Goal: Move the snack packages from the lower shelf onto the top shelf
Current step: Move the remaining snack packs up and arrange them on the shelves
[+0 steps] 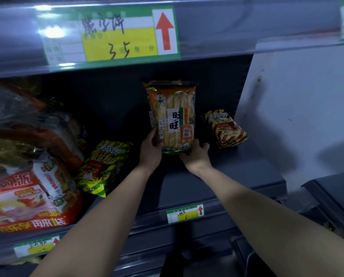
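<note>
An orange rice cracker package [172,114] stands upright above the lower shelf [217,176], held at its bottom by both hands. My left hand [150,149] grips its lower left corner. My right hand [196,153] cups its lower right corner from below. A green-and-yellow finger biscuit bag [103,166] leans to the left of my left arm. A red-and-yellow finger biscuit bag [225,128] lies at the shelf's right end. The top shelf's front edge [247,23] runs across the top of the view.
Large red and clear snack bags [27,166] crowd the left of the lower shelf. A big price label with a red arrow [111,35] hangs on the upper shelf edge. Smaller labels [185,212] mark the lower edge. A white wall [307,96] stands on the right.
</note>
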